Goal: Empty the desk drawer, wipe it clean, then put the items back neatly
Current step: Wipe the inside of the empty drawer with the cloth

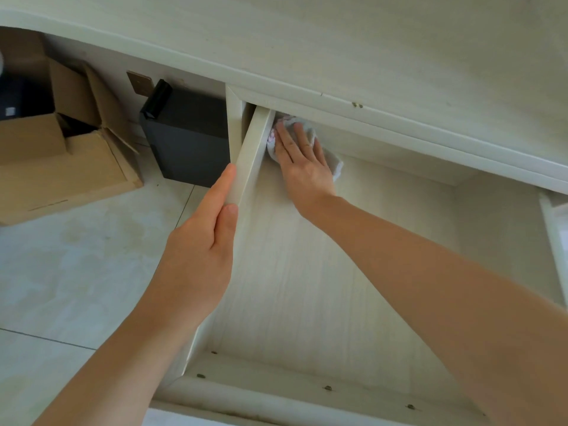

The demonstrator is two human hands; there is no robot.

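Head view, items listed by size, largest first.

1. Tabletop: pale wood-grain slab across the top of the frame; nothing from the drawer shows on the visible part.
2. Drawer: pulled well out, filling centre and lower right. Its floor is bare, so I judge the emptying done and the wiping under way. Screw heads line the near front rail.
3. Cardboard box: on the floor, left edge of frame, flaps open.
4. Dark bin: on the floor, upper left of centre, just beside the drawer's left wall.
5. My left hand: thumb inside, fingers outside, clasping the drawer's left wall to steady it.
6. My right hand: fingers straight and flat, pressing down on the cloth, gripping nothing.
7. Cloth: light, bunched, under my right palm in the drawer's far left corner, touching the left wall.

Handling note: corners probably trap dust, so I should push a fold of cloth into the seam, then draw long overlapping strokes toward the front rail. My left hand should brace the wall so the drawer does not slide.
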